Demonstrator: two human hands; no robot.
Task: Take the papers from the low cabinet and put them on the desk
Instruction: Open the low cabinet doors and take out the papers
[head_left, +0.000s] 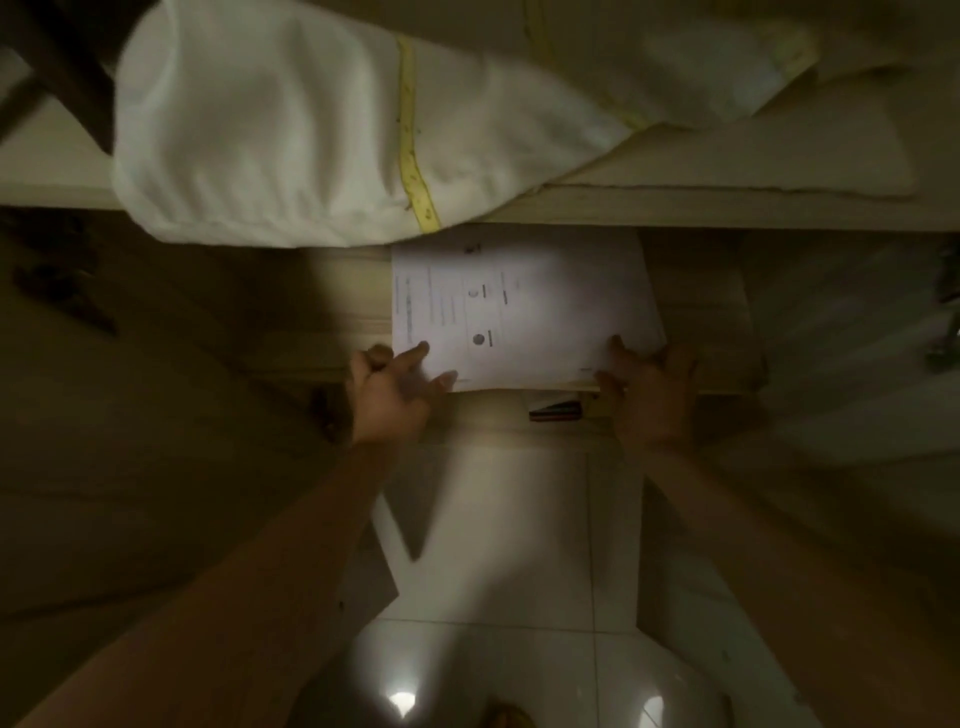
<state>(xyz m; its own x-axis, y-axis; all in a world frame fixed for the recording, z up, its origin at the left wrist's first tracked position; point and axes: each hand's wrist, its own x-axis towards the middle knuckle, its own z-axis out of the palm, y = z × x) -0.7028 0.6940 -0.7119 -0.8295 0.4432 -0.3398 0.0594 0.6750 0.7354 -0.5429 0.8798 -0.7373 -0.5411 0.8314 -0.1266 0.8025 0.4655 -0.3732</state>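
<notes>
A stack of white printed papers (524, 306) lies flat on the top of a low light-wood cabinet (722, 332), partly tucked under a higher surface. My left hand (389, 395) grips the stack's near left corner, thumb on top of the sheets. My right hand (649, 395) holds the near right corner with fingers curled over the edge. Below the papers, a dark object with a red stripe (556, 410) shows in the cabinet's lower opening.
A white cloth with a yellow stripe (311, 124) hangs over the edge of the pale desk surface (727, 208) above the cabinet. A dark chair leg (67, 67) stands at upper left. Glossy white floor tiles (519, 545) lie below, reflecting a lamp.
</notes>
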